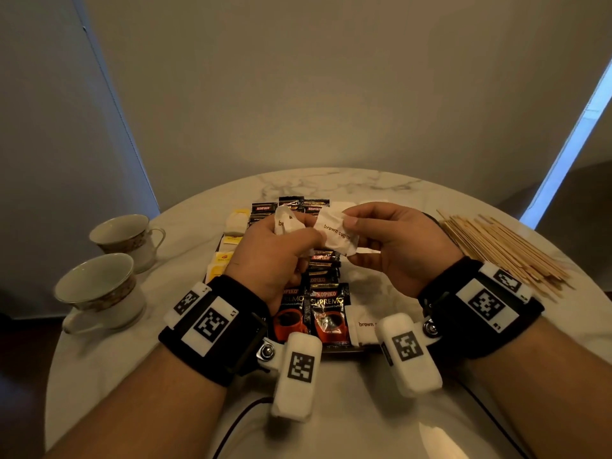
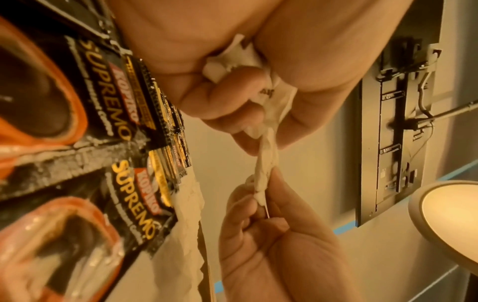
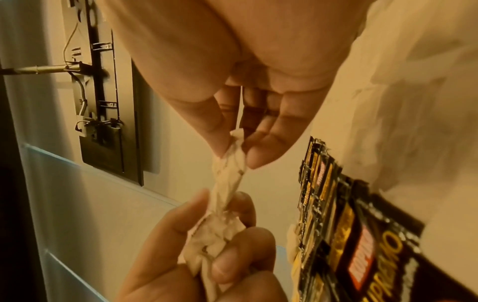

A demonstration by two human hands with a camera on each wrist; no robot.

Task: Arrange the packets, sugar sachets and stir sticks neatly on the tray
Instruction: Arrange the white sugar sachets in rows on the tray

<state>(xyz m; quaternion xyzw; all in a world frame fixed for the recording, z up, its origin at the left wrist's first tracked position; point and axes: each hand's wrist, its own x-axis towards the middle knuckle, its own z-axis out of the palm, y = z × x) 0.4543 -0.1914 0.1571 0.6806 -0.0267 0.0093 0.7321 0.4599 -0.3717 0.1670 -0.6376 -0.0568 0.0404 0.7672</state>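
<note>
The left hand clutches a bunch of sugar sachets and the right hand pinches one sachet, both above the tray; peel it off gently; lay it flat beneath, beside the coffee packets.

On the tabletop: tray in the middle, coffee packets in it, tea bags along its left; cups further left, stir sticks right.
</note>
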